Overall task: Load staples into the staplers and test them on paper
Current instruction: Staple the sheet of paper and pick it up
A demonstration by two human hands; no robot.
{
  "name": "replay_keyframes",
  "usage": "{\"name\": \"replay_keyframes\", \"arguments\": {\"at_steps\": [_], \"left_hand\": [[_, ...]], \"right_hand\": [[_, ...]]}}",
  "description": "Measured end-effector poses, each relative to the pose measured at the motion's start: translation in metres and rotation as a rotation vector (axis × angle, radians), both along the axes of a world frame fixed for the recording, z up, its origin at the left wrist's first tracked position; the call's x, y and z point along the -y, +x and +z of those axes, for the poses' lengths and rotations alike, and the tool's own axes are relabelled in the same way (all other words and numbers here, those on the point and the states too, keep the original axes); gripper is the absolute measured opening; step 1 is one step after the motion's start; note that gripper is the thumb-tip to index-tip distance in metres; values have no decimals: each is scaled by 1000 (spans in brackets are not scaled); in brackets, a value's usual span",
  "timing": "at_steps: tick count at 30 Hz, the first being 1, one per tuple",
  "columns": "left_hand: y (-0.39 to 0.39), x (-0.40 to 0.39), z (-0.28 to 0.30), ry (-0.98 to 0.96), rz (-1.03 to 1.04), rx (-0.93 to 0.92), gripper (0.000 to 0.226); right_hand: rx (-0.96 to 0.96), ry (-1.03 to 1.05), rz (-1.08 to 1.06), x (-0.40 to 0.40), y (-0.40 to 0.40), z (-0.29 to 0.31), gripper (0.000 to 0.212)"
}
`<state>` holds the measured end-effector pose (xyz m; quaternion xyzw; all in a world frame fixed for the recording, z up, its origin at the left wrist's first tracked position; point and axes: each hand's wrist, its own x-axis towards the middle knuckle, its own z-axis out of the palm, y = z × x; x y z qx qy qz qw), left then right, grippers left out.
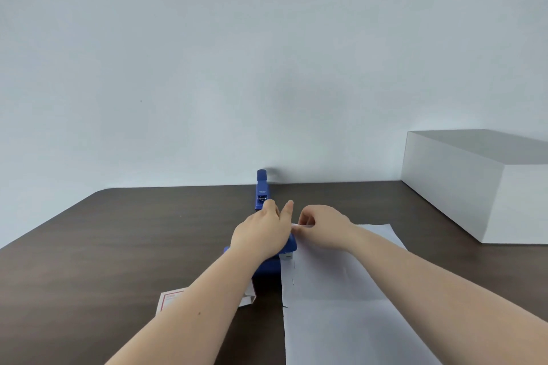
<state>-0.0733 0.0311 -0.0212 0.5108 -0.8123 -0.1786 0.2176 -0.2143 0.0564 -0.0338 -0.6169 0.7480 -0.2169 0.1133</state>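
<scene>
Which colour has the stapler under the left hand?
Blue. The stapler shows best in the head view, below the left hand.

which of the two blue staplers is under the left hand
The nearer blue stapler, beside the paper's left edge, lies under the left hand. The far stapler by the wall is untouched.

White box blocking right side

The left hand covers most of the near blue stapler, so its top and the grip itself are hidden. Just right of that grip, the paper runs off the bottom edge. The staple box lies partly under the left forearm, its print too small to read. The white box is cut by the right edge.
</scene>
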Motion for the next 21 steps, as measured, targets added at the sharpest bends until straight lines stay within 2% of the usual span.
{"name": "replay_keyframes", "arguments": {"at_steps": [3,9,18,21], "left_hand": [[-3,3,-10,-23,14,110,45],[-5,8,-14,-5,25,175,46],[-14,6,-19,-234,29,340,35],[-15,9,-20,-180,0,345,35]], "right_hand": [[29,-10,27,-4,-1,-1,32],[44,-17,55,-6,-2,-7,28],[36,-14,86,7,-10,-15,29],[32,-16,88,9,-10,-17,28]]}}
